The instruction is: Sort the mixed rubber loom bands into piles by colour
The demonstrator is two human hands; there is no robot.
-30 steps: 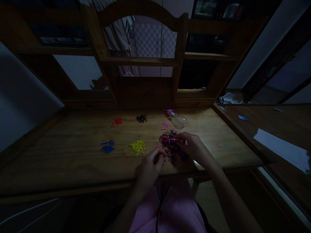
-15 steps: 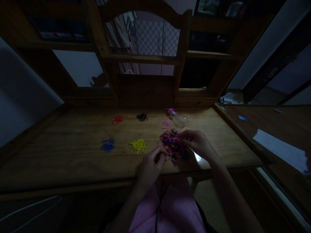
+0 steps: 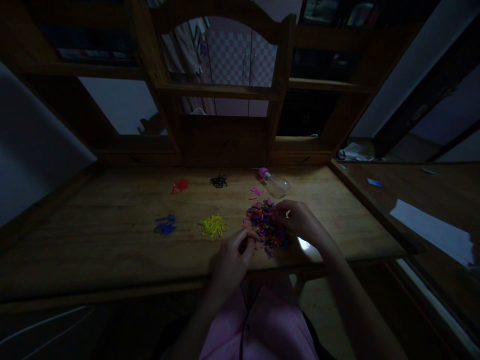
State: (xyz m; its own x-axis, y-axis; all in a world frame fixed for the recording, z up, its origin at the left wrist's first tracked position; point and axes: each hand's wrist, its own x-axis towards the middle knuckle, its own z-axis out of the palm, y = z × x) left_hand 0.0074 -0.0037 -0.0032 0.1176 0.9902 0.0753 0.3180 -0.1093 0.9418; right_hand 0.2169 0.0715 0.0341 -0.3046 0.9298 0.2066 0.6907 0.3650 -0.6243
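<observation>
Desk [image 3: 123, 260] w/ band pile [image 3: 264, 221], axes all dirs

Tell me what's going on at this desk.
A person has the right hand at a mixed-colour pile of what look like small bands, and the left hand by its near left edge. Whether either holds a band is too dark to tell. Separate yellow, blue, red, black and pink groups lie on the wooden desk; a clear bottle lies beyond the mixed pile.
</observation>
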